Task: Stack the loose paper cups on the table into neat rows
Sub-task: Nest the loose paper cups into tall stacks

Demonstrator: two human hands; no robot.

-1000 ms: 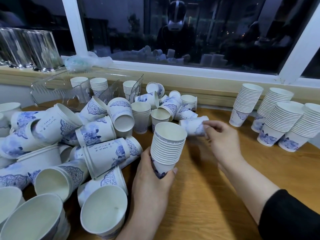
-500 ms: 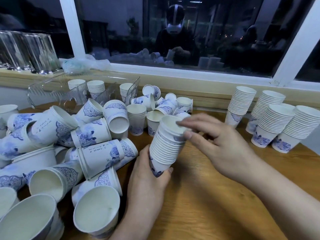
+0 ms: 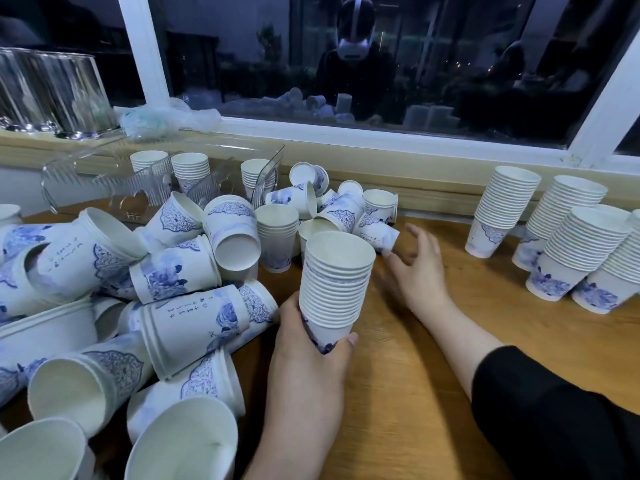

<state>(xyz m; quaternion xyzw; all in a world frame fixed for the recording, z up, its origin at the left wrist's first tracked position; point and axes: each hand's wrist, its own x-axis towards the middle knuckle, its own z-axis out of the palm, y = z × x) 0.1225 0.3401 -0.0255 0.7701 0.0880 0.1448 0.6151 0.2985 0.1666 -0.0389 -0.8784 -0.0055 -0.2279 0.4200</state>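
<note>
As left hand [image 3: 308, 344] grips, cup stack [image 3: 334, 282] upright, mouths up

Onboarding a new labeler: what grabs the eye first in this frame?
The jumbled heap of blue-and-white paper cups filling the table's left side. Next, the nested stack held up at centre by the left hand, while the right hand reaches with spread fingers toward a tipped cup. At far right, finished stacks stand below the window.

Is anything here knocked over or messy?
Yes. A heap of white-and-blue paper cups lies tipped on its sides across the wooden table's left half. The four finished stacks at right lean noticeably. The left hand grips a tilted stack.
</note>
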